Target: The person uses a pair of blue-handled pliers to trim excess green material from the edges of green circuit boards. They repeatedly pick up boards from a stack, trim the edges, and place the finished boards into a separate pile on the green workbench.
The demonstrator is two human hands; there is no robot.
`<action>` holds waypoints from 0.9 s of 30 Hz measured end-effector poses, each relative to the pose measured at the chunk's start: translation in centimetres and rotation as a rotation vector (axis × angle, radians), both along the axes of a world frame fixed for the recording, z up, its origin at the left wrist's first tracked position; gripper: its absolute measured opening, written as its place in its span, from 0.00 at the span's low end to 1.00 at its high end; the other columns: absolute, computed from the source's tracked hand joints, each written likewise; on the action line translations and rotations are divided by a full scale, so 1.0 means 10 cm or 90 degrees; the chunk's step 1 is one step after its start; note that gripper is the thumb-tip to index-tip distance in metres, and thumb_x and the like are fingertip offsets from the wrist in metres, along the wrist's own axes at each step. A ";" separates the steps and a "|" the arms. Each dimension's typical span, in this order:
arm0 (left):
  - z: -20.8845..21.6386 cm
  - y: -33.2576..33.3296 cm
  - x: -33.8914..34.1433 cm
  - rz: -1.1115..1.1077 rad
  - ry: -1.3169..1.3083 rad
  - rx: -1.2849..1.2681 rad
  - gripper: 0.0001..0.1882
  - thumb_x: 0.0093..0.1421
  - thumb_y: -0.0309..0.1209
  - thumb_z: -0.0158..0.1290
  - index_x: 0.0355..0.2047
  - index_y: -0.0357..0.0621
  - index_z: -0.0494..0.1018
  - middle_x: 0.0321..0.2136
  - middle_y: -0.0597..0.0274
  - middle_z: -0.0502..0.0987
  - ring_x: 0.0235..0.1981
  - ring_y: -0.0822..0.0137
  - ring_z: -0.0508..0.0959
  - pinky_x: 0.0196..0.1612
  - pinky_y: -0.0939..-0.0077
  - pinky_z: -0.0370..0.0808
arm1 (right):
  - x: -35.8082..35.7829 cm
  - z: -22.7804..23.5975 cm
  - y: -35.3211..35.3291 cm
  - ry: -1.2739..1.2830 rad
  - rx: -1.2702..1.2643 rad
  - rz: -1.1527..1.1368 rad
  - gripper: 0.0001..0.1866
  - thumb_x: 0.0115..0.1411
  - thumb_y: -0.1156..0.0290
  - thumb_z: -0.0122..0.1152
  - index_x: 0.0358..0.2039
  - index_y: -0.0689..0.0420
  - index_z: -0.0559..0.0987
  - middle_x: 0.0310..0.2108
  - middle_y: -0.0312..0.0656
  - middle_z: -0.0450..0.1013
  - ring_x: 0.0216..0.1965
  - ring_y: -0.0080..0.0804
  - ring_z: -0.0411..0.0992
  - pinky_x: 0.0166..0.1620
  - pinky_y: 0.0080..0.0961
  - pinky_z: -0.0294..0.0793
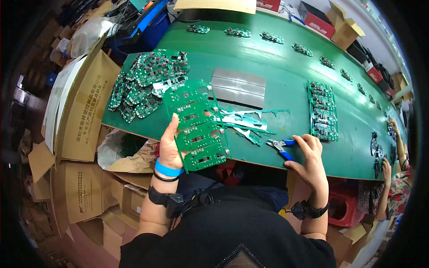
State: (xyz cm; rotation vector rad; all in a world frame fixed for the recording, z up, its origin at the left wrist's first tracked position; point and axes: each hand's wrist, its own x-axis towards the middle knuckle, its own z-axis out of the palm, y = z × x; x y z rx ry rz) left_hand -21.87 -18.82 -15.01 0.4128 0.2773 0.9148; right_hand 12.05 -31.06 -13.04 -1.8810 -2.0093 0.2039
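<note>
My left hand (170,145) grips a green circuit board panel (196,120) by its near left edge, held up above the table's front edge. The panel consists of several joined boards with slots cut in them. In my right hand (311,161) is a pair of cutting pliers (282,145) with blue handles, fingers on one handle and thumb by the other. Their jaws point left, toward cut-off green board strips (250,123) on the table. The pliers lie low over the tabletop; whether they touch it I cannot tell.
On the green table (286,71), a heap of populated boards (152,76) lies at left, grey metal blocks (238,87) behind the strips, and a stack of board panels (322,111) at right. Single boards (271,37) line the far edge. Cardboard boxes (85,111) stand left; another person's hands (387,172) work at far right.
</note>
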 end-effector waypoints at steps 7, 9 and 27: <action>-0.04 -0.01 0.14 -0.058 -0.056 0.031 0.39 0.66 0.59 0.36 0.65 0.40 0.55 0.59 0.41 0.65 0.56 0.39 0.70 0.53 0.40 0.73 | 0.02 -0.04 0.17 0.371 0.160 -0.055 0.24 0.48 0.73 0.61 0.48 0.65 0.74 0.41 0.47 0.72 0.43 0.36 0.70 0.50 0.28 0.68; -0.08 -0.04 0.18 -0.053 -0.072 0.032 0.39 0.66 0.59 0.36 0.66 0.40 0.54 0.61 0.42 0.63 0.58 0.40 0.68 0.54 0.41 0.72 | -0.13 0.00 0.30 0.432 0.135 -0.013 0.24 0.48 0.74 0.60 0.49 0.63 0.74 0.39 0.45 0.71 0.41 0.33 0.69 0.48 0.25 0.68; 0.05 -0.35 0.27 -0.030 0.129 0.129 0.31 0.71 0.50 0.30 0.68 0.49 0.45 0.60 0.49 0.64 0.56 0.56 0.72 0.54 0.57 0.75 | -0.90 0.31 0.68 -0.065 0.276 0.124 0.39 0.38 0.68 0.68 0.56 0.49 0.72 0.45 0.44 0.67 0.48 0.45 0.66 0.53 0.42 0.61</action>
